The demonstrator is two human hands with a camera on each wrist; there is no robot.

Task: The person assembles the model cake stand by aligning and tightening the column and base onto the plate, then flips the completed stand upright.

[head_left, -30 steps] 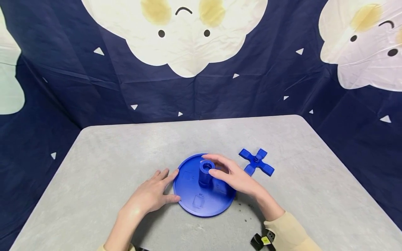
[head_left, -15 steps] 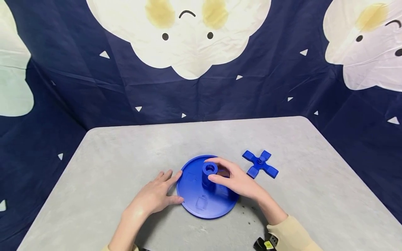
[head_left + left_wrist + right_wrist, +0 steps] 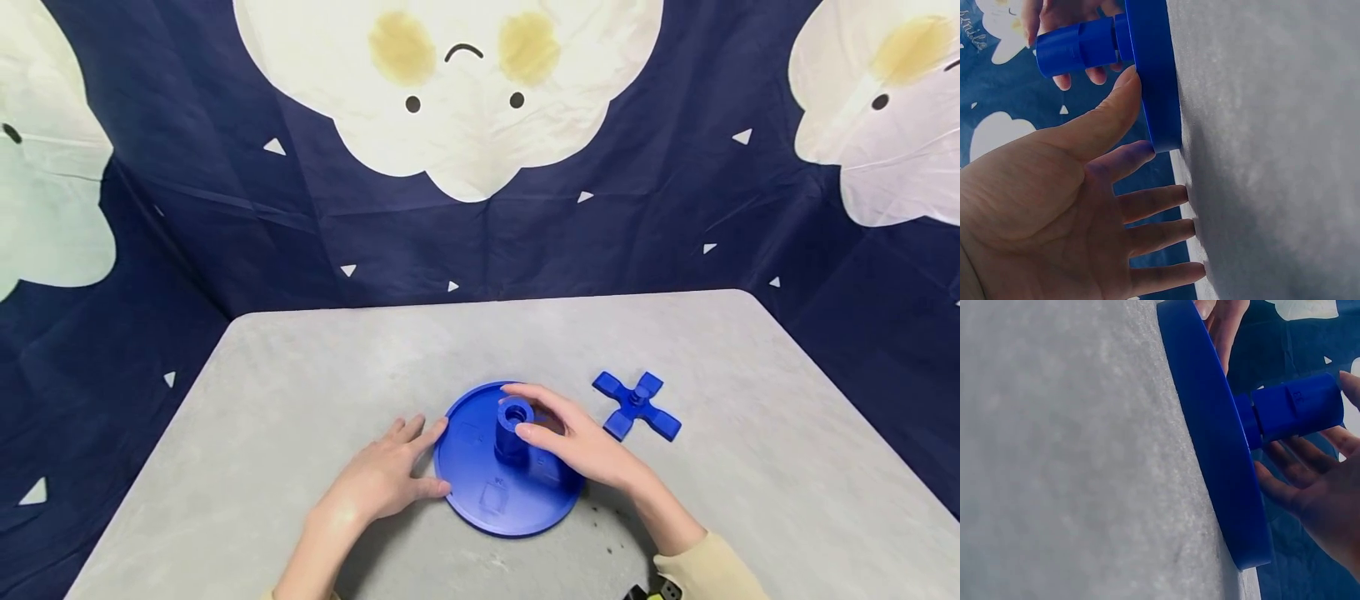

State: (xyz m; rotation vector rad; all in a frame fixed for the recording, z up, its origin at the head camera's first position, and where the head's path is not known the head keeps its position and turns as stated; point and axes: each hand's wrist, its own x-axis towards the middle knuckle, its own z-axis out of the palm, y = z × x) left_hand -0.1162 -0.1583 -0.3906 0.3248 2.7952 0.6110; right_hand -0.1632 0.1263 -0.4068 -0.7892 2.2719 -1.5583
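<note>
A round blue disc [image 3: 480, 508] with a raised rim lies on the grey table. From its middle rises a hollow blue cylinder [image 3: 507, 440], upright, seated over a short blue stub; a thin gap shows between them in the right wrist view. My right hand [image 3: 588, 442] holds the cylinder near its top between thumb and forefinger, the other fingers lying behind it. At the disc's left edge, my left hand [image 3: 382, 475] touches the rim with thumb [image 3: 1124, 106] and forefinger, its fingers spread, the remaining fingertips on the table.
A blue cross-shaped piece [image 3: 637, 406] with a short central peg lies right of the disc, beyond my right hand. Small dark crumbs [image 3: 609, 550] dot the table near my right forearm. A dark blue cloth [image 3: 405, 242] with white clouds hangs behind the table.
The head view has shifted, so everything sits farther right and lower in it. Both hands keep their places on the cylinder and the disc's rim.
</note>
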